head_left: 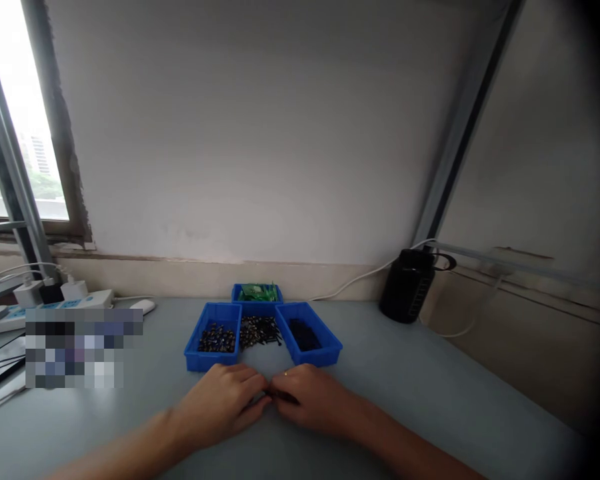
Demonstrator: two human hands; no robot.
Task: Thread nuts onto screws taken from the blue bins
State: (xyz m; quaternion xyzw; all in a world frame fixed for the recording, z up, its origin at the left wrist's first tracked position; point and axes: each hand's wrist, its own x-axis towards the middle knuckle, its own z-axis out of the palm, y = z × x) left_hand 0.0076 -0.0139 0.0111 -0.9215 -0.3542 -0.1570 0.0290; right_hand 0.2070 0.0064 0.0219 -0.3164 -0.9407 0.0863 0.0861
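Note:
My left hand (pixel 223 403) and my right hand (pixel 317 403) meet fingertip to fingertip over the table, just in front of the blue bins. Both are closed in a pinch around something small and dark, too hidden by the fingers to name. Behind my left hand stands a blue bin (pixel 211 363) with many small brassy and dark metal pieces. Another blue bin (pixel 316 359), with a dark heap in it, is behind my right hand. Between these bins lies a loose pile of small dark, screw-like pieces (pixel 261 331) on the tabletop.
A third blue bin (pixel 257 308) with green packets (pixel 256 292) stands at the back. To the right is a black bottle (pixel 407 287) near a white cable (pixel 353 282). A power strip (pixel 93 302) with plugs and a white mouse (pixel 144 306) lie left, beside a blurred-out patch.

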